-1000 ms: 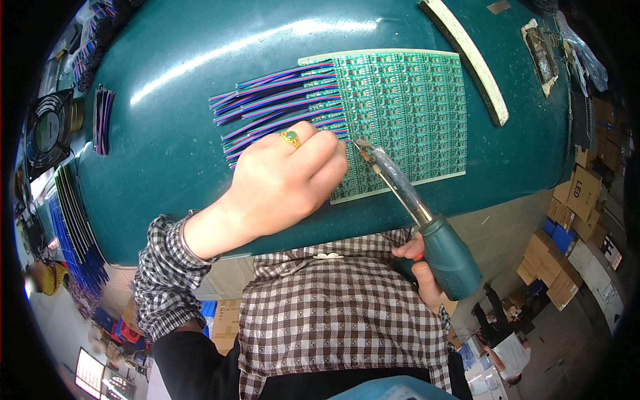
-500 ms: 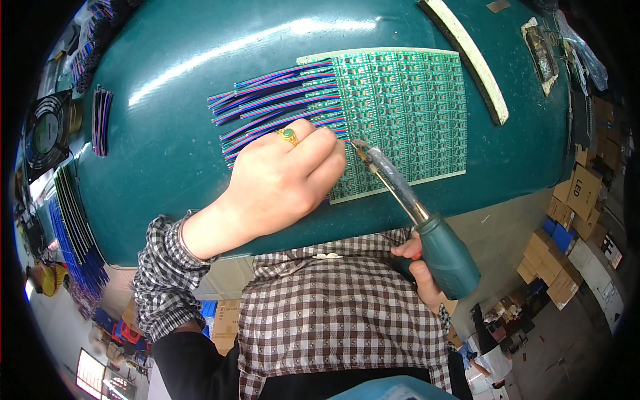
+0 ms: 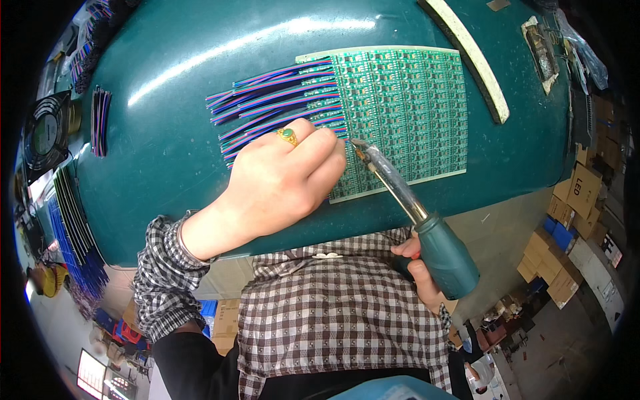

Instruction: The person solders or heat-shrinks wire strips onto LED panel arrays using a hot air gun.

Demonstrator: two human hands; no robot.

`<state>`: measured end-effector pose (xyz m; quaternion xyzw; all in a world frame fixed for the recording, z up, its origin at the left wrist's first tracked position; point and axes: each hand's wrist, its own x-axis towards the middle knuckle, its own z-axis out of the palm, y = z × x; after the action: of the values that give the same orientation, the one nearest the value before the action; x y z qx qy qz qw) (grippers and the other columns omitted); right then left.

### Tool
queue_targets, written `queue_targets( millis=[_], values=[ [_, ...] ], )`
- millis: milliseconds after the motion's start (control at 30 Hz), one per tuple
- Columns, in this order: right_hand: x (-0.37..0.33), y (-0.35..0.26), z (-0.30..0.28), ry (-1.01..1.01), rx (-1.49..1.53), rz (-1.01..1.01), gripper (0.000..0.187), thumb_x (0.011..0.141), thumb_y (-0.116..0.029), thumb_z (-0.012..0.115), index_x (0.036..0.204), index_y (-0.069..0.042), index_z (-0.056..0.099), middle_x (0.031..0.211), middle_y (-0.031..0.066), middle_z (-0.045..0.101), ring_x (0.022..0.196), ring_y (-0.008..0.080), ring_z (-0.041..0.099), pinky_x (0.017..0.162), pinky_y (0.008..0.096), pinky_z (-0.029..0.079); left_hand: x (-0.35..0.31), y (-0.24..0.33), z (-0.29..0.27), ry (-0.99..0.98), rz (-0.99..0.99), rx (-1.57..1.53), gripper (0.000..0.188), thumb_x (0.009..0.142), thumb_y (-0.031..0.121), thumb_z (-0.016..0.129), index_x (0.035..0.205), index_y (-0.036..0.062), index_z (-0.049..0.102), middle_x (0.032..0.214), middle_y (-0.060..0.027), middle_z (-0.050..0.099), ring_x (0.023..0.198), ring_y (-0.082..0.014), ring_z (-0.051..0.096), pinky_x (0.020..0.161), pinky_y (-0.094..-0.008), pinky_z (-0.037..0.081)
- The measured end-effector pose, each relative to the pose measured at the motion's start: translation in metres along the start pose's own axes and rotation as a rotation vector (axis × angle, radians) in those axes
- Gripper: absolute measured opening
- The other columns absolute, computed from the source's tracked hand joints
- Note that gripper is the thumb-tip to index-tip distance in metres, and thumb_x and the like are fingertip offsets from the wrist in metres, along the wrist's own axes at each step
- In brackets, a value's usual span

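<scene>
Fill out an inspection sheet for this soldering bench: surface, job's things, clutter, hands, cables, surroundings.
Surface: glossy teal table, with glare streaks.
Job's things: green circuit board panel lying flat; soldering iron with its tip at the panel's left edge.
Clutter: pale strip right of the panel; a small tray at the far right corner.
Hands: left hand, with a ring, presses on the wires at the panel's left edge; right hand grips the iron's teal handle.
Cables: multicoloured ribbon wires fan out left from the panel; a spare wire bundle lies further left.
Surroundings: small fan at left; cardboard boxes at right.
</scene>
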<state>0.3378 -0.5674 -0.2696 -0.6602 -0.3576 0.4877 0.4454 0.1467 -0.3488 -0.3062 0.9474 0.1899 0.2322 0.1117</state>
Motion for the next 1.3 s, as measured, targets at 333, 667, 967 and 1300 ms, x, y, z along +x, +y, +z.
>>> queue_targets(
  millis=[333,667,967,1300],
  values=[
    [-0.002,-0.007,0.007,0.103,0.161,-0.003,0.042,0.082,-0.009,0.077,0.115,0.008,0.056,0.095,0.0162,0.069,0.088,0.0245,0.07,0.08,0.0366,0.059,0.001,0.0,0.0,0.013,0.007,-0.009,0.022,0.065,0.013,0.062,0.086,0.0051,0.062,0.078,-0.0016,0.047,0.068,-0.0141,0.052,0.052,-0.0256,0.045],
    [-0.001,-0.005,0.002,0.056,0.1,0.013,0.042,0.082,-0.01,0.077,0.115,0.007,0.057,0.096,0.0155,0.069,0.09,0.0234,0.07,0.083,0.0369,0.058,0.001,0.004,-0.009,-0.072,-0.045,-0.036,0.035,0.06,0.005,0.067,0.095,0.0012,0.068,0.088,-0.0043,0.061,0.071,-0.0163,0.059,0.057,-0.0283,0.049],
    [-0.003,-0.003,0.004,0.065,0.145,0.028,0.046,0.08,-0.008,0.079,0.115,0.009,0.055,0.093,0.0143,0.069,0.088,0.0223,0.07,0.083,0.0356,0.058,-0.003,0.006,-0.004,-0.049,-0.048,-0.009,0.036,0.059,0.003,0.067,0.094,0.0008,0.068,0.088,-0.0044,0.062,0.072,-0.0163,0.06,0.057,-0.028,0.05],
    [-0.003,0.002,0.006,0.086,0.165,0.022,0.049,0.08,-0.008,0.08,0.117,0.009,0.053,0.093,0.0133,0.069,0.088,0.0213,0.07,0.081,0.0341,0.058,-0.002,0.006,-0.004,-0.045,-0.05,-0.004,0.036,0.059,0.003,0.067,0.095,0.0003,0.068,0.088,-0.0042,0.062,0.071,-0.0164,0.06,0.058,-0.0282,0.05]
  ],
)
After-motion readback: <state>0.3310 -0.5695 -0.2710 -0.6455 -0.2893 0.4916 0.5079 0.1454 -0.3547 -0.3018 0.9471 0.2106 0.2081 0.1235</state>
